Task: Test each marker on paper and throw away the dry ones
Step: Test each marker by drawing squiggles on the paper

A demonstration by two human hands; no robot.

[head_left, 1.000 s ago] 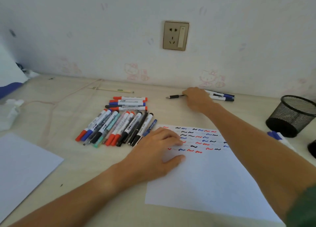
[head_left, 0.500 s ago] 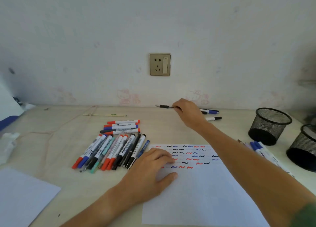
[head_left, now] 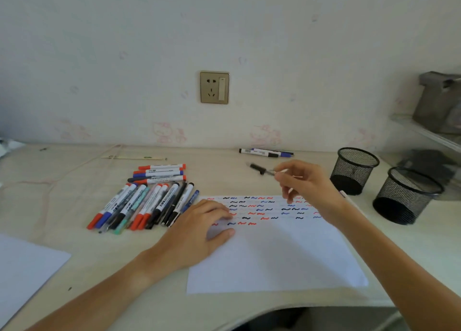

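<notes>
Pinching a slim black-capped pen-like marker [head_left: 262, 169] by its clear barrel, the right hand [head_left: 306, 188] hovers over the squiggle-covered white paper sheet [head_left: 274, 251], likely for uncapping, while the left hand [head_left: 199, 233] lies flat, fingers relaxed, steadying the sheet's near-left corner.
</notes>
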